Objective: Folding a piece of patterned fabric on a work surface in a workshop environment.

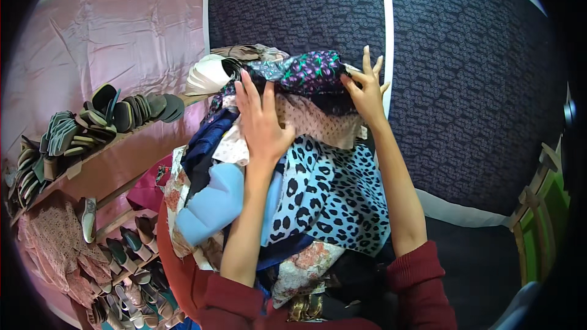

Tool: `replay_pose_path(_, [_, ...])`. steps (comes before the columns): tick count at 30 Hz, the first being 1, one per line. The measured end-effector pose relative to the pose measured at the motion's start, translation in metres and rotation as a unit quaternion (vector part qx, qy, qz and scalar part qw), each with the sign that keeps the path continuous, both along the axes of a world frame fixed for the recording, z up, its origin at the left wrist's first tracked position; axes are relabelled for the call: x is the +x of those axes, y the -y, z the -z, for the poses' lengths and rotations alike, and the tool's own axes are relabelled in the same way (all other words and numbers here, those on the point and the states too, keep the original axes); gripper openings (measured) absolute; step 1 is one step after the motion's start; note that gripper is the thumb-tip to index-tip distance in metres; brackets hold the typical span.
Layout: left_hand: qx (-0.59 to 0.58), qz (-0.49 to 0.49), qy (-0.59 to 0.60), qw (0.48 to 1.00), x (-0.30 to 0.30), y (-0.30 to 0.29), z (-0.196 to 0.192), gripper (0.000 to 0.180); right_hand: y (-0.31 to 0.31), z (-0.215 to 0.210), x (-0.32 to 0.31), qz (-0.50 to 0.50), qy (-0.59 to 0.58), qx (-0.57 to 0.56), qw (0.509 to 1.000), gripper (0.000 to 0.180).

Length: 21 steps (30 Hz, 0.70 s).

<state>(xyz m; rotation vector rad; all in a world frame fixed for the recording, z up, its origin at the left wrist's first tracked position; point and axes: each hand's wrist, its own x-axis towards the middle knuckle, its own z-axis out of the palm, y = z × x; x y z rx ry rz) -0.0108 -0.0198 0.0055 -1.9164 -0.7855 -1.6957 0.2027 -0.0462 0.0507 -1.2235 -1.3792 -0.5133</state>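
Note:
A heap of folded and loose fabric pieces fills the middle in front of me. My left hand [264, 123] rests on its upper part, fingers stretched upward and apart, over a pale cloth with small dark specks [318, 119]. At the top right, my right hand [367, 91] has thumb and index finger together at the end of a dark cloth with purple flowers [312, 70]; its other fingers are spread. Below lie a light-blue leopard-spotted cloth [333, 189] and light-blue foam-like pieces [211, 201]. A dark-blue cloth [211, 137] hangs at the left of the heap.
Beside the heap's top sits a stack of curved white pieces [206, 76]. Shoe soles [131, 113] line a wooden shelf on the left, with shoes [125, 253] on racks below. A dark patterned panel [465, 85] with white edging stands behind; pink sheeting [134, 30] covers the left wall.

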Motion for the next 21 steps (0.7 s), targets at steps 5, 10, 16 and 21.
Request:
replay_pose_path(5, [0.004,0.183,0.007,0.983,0.021,0.049,-0.018,0.079,0.024,0.021,0.023,0.075,0.012,0.132,0.988,0.013])
replay_pose_path(10, [-0.035,0.023,-0.043,0.998,0.046,0.078,-0.038,0.099,0.061,0.039,0.038,0.122,0.049,0.275,0.952,0.016])
replay_pose_path(16, [0.016,0.020,-0.132,0.991,0.091,0.098,-0.030,0.027,0.131,0.054,0.077,0.181,0.125,0.343,0.913,0.018])
replay_pose_path(21, [-0.008,0.133,-0.215,0.967,0.144,0.137,-0.005,0.022,0.205,0.091,0.120,0.241,0.164,0.321,0.901,0.021])
